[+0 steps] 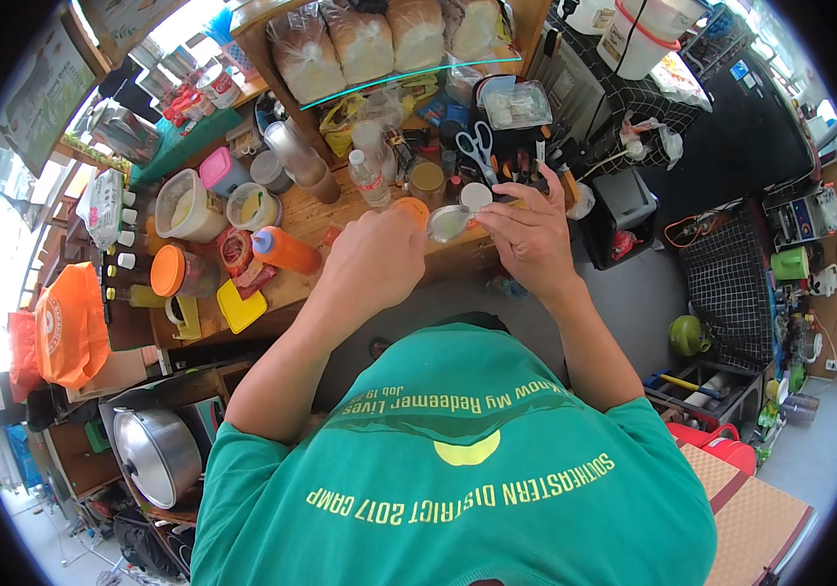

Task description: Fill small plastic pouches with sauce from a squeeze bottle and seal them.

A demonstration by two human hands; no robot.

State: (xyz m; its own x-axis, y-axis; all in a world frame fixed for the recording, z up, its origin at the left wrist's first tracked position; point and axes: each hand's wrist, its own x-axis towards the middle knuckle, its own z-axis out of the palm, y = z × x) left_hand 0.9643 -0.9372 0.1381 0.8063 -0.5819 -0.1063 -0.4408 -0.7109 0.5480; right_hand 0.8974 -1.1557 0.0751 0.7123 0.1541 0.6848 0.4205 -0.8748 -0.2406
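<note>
My right hand (533, 234) pinches a shiny, rounded spoon (449, 223) between thumb and fingers, its bowl pointing left above the table's near edge. One of its fingers is raised. Just left of the spoon, my left hand (377, 260) is curled closed with its back turned up, so what its fingers hold is hidden. An orange lid (411, 209) shows right behind the left knuckles; whether the hand touches it I cannot tell. A white round lid (476, 195) and a brown jar (427, 180) stand behind the spoon. Left of my left wrist lies an orange squeeze bottle (286, 250).
Along the wooden table (345, 190) are a clear water bottle (369, 178), blue-handled scissors (475, 145), tubs (190, 205) and a yellow lid (241, 307). Bagged bread loaves (360, 44) fill a shelf above. A large metal pot (156, 457) is at lower left.
</note>
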